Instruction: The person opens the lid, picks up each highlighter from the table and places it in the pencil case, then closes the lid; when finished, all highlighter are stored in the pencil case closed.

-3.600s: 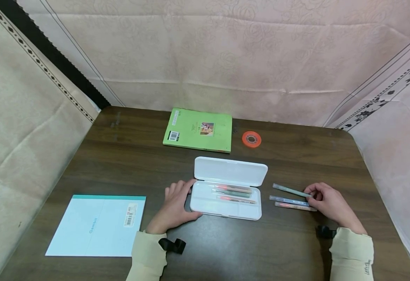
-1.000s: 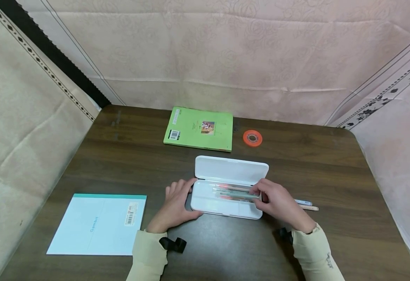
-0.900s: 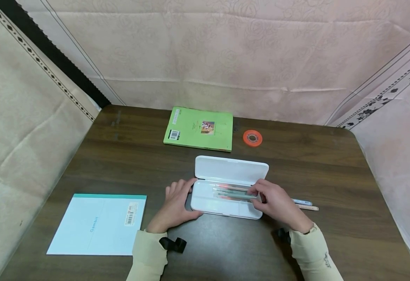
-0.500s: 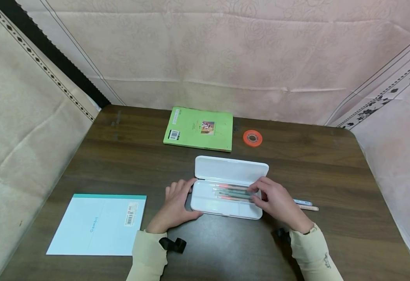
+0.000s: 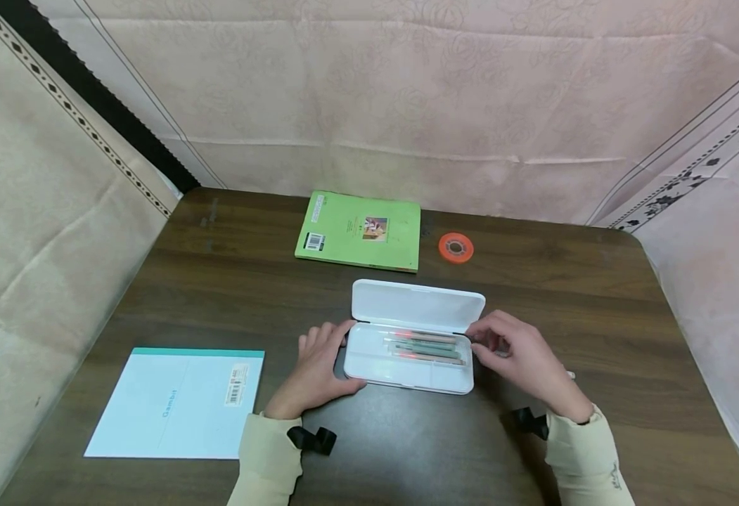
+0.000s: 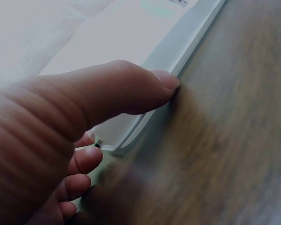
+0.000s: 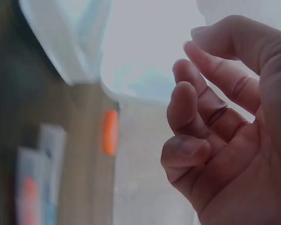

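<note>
A white pencil case (image 5: 378, 372) lies with its lid up in the middle of the table. Several slim pens, greenish and pinkish, lie side by side in its tray, among them a green pen (image 5: 428, 345). My left hand (image 5: 318, 365) grips the case's left end, thumb along the front edge, fingers at the back corner. In the left wrist view the thumb (image 6: 126, 89) presses that edge. Just right of the case hovers my right hand (image 5: 521, 358), empty, fingers loosely bent. It mostly hides the pens on the table, which appear blurred in the right wrist view as two pens (image 7: 30, 187).
A pale blue notebook (image 5: 173, 407) lies at the left. Behind the case are a green book (image 5: 356, 232) and an orange tape roll (image 5: 455, 248). Light cloth hangs round the far and side edges of the dark wooden table (image 5: 407, 450).
My right hand picked up the green pen from the table, laid it in the case and let go, then drew back to the right. My left hand stayed on the case.
</note>
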### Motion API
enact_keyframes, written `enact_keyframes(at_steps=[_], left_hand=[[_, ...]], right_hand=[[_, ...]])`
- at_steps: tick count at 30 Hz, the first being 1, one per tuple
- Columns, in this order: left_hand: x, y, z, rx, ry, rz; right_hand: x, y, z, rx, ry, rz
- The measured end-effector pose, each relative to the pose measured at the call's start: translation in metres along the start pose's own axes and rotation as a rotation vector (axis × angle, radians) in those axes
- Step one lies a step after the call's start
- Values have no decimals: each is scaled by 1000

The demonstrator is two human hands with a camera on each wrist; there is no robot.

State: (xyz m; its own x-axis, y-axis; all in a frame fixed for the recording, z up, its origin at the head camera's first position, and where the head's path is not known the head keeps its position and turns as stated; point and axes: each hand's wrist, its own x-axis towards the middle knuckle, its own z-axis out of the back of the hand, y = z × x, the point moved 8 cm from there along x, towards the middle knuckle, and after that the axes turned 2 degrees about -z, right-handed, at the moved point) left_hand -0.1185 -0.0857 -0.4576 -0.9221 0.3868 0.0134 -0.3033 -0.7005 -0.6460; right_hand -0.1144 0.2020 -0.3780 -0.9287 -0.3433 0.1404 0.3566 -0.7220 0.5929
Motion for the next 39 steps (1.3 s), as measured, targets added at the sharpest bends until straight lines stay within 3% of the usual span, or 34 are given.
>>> enact_keyframes(at_steps=[10,20,26,35,39], left_hand=[[-1,0,1,1,-11,-4],[-2,0,2,13,-18,-13],[-2,-1,1,19,-22,-24],[-1,0,0,24,-24,-21],[-1,-1,1,10,-21,-21]], right_hand=[[-18,-17,51,-37,-179,-5],[-36,-52,75,32,-216,-175],[-47,-76,77,10,-141,-247],[-59,-112,65,-112,147,-386],[-61,-122,58,-117,202,-403]])
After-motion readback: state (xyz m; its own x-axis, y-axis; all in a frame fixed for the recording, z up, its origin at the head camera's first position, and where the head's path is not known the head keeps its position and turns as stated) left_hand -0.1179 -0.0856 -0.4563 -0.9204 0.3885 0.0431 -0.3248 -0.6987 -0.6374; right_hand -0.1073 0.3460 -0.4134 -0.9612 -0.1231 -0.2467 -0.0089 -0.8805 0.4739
